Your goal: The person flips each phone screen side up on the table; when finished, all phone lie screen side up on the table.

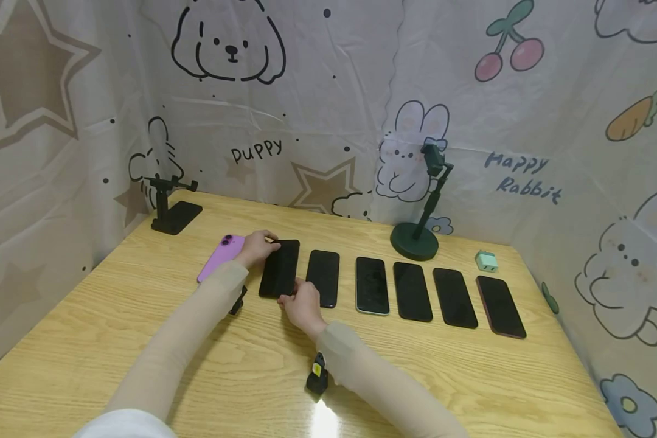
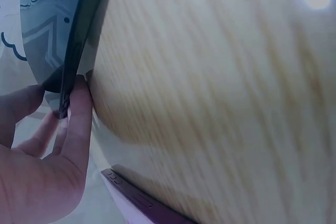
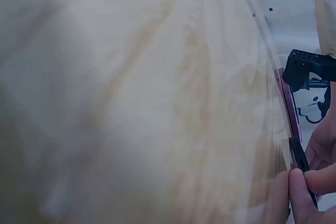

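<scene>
Both hands hold one black smartphone (image 1: 279, 271), dark screen facing up. My left hand (image 1: 256, 248) pinches its far left edge; in the left wrist view the thumb and fingers grip the end of the phone (image 2: 80, 35), which is angled off the wood. At the near right corner, my right hand (image 1: 305, 307) pinches the phone (image 3: 298, 153) between thumb and fingers, as the right wrist view shows. A purple phone (image 1: 218, 260), camera side up, lies just left of the left hand. Another black phone (image 1: 323, 277) lies behind the right hand, its near left part hidden.
Several more dark-screened phones (image 1: 412, 292) lie in a row to the right on the wooden table (image 1: 241, 365). A dark green stand (image 1: 415, 242) stands behind them, with a mint charger plug (image 1: 486, 261) at the far right. Back left is a black phone holder (image 1: 176, 217).
</scene>
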The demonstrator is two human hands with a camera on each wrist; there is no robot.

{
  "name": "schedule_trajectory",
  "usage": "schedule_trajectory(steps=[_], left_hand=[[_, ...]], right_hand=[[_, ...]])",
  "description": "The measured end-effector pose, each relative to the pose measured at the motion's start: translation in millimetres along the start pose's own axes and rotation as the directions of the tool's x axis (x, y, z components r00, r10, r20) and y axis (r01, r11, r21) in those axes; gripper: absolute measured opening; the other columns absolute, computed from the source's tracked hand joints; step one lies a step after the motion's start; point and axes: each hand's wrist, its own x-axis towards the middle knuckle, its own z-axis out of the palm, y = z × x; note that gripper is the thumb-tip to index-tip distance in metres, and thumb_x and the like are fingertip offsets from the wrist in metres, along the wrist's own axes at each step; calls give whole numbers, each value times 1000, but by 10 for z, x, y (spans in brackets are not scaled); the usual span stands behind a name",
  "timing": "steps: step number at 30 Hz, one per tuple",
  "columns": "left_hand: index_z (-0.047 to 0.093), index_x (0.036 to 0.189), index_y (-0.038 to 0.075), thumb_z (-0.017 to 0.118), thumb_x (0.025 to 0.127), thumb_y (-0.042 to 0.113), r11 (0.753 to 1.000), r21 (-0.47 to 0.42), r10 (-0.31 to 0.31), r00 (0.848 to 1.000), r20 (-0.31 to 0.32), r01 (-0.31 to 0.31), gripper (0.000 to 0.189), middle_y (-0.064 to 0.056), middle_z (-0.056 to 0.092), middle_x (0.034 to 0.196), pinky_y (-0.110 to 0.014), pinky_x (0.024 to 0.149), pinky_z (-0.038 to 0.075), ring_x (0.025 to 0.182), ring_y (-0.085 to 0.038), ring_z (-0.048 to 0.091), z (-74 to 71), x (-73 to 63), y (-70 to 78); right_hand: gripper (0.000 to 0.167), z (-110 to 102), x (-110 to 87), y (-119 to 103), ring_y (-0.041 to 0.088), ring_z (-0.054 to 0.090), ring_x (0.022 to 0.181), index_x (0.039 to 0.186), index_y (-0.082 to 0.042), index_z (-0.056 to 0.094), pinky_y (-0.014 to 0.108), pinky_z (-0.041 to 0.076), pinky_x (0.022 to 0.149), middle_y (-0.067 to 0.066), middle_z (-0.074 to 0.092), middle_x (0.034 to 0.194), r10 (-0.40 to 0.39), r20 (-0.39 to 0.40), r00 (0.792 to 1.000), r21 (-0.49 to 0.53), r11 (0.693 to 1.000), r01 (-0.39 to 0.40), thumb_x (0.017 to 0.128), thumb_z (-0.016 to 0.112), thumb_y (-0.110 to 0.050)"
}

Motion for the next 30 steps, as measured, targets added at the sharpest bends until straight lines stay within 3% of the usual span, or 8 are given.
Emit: schedule_trajectory(steps=[5,9,12,17,20,24,30], left_hand=[[57,124,-7,58,95,17,1000,-11,-13,1000,-18,13,39,-27,59,122,-44,94,46,109,-35,57,7,14,9],[57,125,-8,58,94,17,1000,-24,-9,1000,-29,9,40,-27,57,127,-45,98,44,116,-37,55,-3,1,23],[57,125,-7,58,95,18,999,-32,-5,999,-35,4,39,-27,57,127,-43,94,47,114,-37,56,-13,-24,41],[59,123,-5,59,95,19,999,-39,-11,999,-30,10,37,-24,59,123,-32,74,51,100,-32,61,-9,-50,60],[60,122,-5,60,95,19,999,-32,-6,999,-34,5,37,-24,60,122,-33,76,51,99,-32,61,-9,-59,67],[61,121,-6,60,94,17,999,-36,3,999,-52,-5,36,-25,61,122,-41,87,49,105,-35,59,-14,-70,73],[61,120,-6,60,94,15,999,-38,-2,998,-70,-1,33,-25,61,120,-43,89,48,107,-35,59,-14,-85,50]], right_hand=[[55,21,12,5,9,67,68,135,14,43,28,53,79,11,67,93,15,-24,1000,-43,999,-16,88,66,-3],[56,23,7,-6,12,61,76,134,11,47,36,50,86,12,62,98,17,-43,999,-87,996,-21,86,69,-7],[52,9,2,-9,15,62,74,131,11,50,31,52,78,11,62,89,11,-33,999,-83,996,-14,86,69,-8],[44,4,-7,0,14,67,53,128,10,51,22,54,53,11,66,67,55,45,997,80,995,-59,87,63,3],[48,16,-16,-8,14,67,55,133,10,47,21,54,52,22,65,84,73,61,995,111,991,-79,88,62,5],[56,29,-27,-15,14,68,59,139,11,40,17,53,55,30,47,115,72,52,996,59,995,-75,89,63,3],[52,36,-47,-21,14,68,60,137,12,43,16,53,56,27,40,120,72,52,996,55,996,-75,89,62,2]])
